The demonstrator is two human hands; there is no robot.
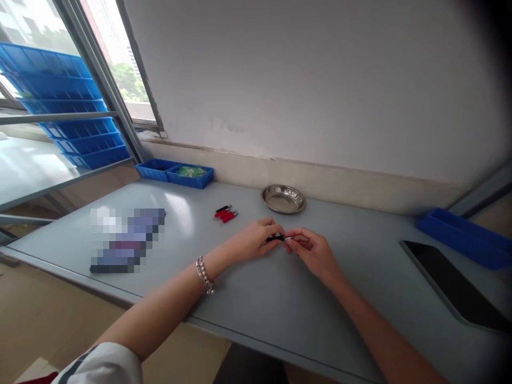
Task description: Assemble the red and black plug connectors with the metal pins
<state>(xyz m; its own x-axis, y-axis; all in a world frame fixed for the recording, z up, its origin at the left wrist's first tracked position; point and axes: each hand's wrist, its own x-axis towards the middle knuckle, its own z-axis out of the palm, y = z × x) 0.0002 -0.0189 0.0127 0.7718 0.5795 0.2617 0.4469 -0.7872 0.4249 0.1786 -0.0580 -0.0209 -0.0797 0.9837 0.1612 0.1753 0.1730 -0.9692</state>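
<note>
A: What do our fingers do?
B: Our left fingers (269, 230) and right fingers (298, 238) close on a small black metal-tipped part (277, 239) at centre frame; we grip it between them.
A: What lies beyond?
B: Red-and-black plugs (224, 214) lie just upper left; a steel dish (283, 199) sits above; a blue tray (190, 177) stands farther upper left.

I could read no text, label, brand or number from my head camera. A pixelated object (127, 240) at left on the table (240, 298) was blurred beyond reading, and any markings on the black piece (277, 239) at centre frame were too small to tell.
</note>
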